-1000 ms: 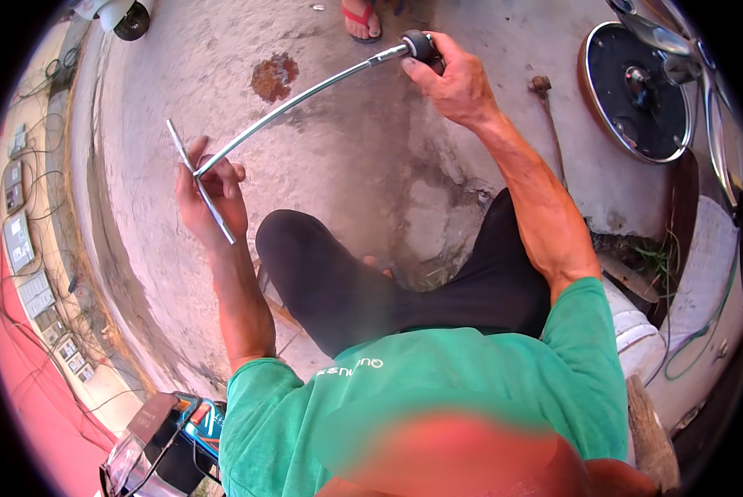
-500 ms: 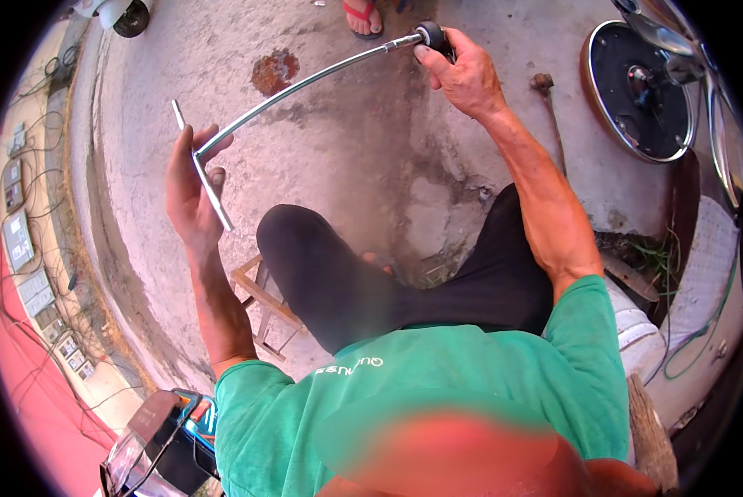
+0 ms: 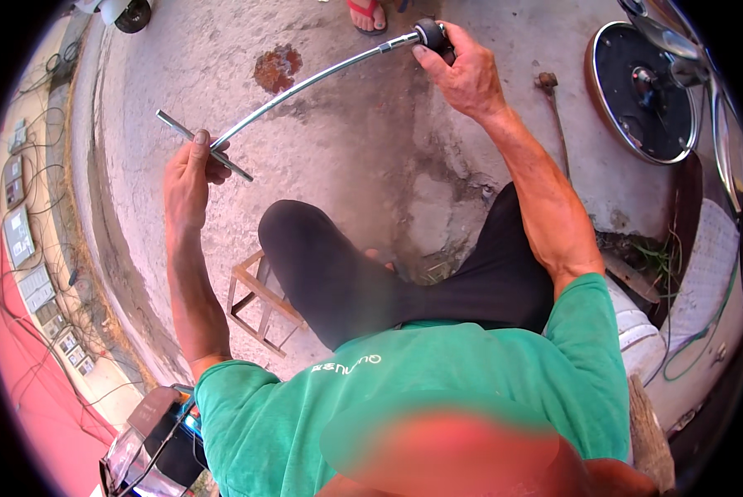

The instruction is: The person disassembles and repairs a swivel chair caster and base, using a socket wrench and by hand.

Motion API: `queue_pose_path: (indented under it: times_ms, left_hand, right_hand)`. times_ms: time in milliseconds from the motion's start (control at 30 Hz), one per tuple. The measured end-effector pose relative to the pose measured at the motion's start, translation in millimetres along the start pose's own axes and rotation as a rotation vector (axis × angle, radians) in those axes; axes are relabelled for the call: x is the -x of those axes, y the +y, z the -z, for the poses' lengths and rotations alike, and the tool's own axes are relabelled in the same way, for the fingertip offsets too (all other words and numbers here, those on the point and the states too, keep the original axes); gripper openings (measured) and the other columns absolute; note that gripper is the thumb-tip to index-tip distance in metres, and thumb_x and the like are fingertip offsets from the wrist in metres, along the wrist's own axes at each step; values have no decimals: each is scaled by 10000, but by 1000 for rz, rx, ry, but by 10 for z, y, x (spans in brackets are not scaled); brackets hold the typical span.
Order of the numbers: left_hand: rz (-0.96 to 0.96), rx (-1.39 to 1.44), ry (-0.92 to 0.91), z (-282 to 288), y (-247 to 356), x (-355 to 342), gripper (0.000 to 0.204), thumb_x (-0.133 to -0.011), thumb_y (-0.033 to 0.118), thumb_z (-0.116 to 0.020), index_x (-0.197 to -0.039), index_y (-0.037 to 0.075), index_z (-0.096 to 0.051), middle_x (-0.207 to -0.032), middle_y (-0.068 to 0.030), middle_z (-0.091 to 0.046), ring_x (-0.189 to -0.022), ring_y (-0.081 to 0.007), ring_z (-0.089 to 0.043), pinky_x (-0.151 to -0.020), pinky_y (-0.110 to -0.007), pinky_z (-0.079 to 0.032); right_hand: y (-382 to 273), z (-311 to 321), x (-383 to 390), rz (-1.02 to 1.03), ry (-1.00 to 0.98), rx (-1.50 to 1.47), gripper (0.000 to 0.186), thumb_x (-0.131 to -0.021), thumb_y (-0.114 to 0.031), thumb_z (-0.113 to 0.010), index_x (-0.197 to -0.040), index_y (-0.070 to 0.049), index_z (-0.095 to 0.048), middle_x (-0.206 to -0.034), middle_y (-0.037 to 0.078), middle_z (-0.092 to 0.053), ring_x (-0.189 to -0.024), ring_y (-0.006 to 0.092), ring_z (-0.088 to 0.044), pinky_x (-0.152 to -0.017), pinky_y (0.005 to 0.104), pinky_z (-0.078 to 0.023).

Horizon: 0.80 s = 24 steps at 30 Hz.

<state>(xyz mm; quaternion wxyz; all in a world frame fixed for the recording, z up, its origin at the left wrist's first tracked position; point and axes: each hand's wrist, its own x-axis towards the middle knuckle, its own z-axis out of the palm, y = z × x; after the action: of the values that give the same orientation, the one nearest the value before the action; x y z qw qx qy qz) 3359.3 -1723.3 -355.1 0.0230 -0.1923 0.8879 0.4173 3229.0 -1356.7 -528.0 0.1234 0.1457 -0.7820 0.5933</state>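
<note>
A long silver T-handle wrench (image 3: 309, 81) spans the space between my hands, its shaft looking bowed in this wide view. At its left end my left hand (image 3: 191, 178) is closed on the sliding crossbar (image 3: 174, 124), thumb on top at the joint with the shaft. The far right end carries a dark round part (image 3: 428, 33) with a metal rim. My right hand (image 3: 471, 81) grips that part, thumb on the near side; some of its fingers are hidden behind it.
A small wooden stool frame (image 3: 259, 302) stands beside my left knee. A rusty-headed rod (image 3: 547, 81) lies on the concrete at right, near a round black disc with a chrome rim (image 3: 643, 91). Another person's sandalled foot (image 3: 366, 15) is at the far edge.
My left hand has closed more firmly round the crossbar. The crossbar has turned from a steep slant to a flatter one. My right hand has hardly moved.
</note>
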Motion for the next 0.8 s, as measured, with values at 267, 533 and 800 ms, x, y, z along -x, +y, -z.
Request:
queue_pose_path:
  times_ms: [267,533,800]
  left_hand:
    - [182,532,6,-107,-40,26,400,-1071,245,-542,-1389,3,-522,-693,-51,-602,-499,-115,-543,-422,-241,-425]
    - [-196,600,-225,-33,-94,202,571,-1037,271,-576,-1482,-56,-432,-1277,-270,-657,-1199,-337,-659,-934,-369,-546]
    - [-12,166,-8,-3,-18,116,492,-1082,409,-509,-986,-32,-705,-550,-11,-511,-452,-87,-438,-435,-250,-327]
  right_hand:
    - [-73,-5,5,87,-19,61,412,-914,-303,-754,-1201,-31,-636,-948,161,-735,-866,284,-733,-777,384,-576]
    - [-49,25,-28,-14,48,1,476,-914,-367,-761,-1230,-29,-648,-767,18,-649,-702,104,-597,-669,291,-520]
    - [-44,-17,-21,53,31,-7,478,-916,-372,-766,-1234,-36,-645,-809,31,-675,-704,114,-615,-680,295,-533]
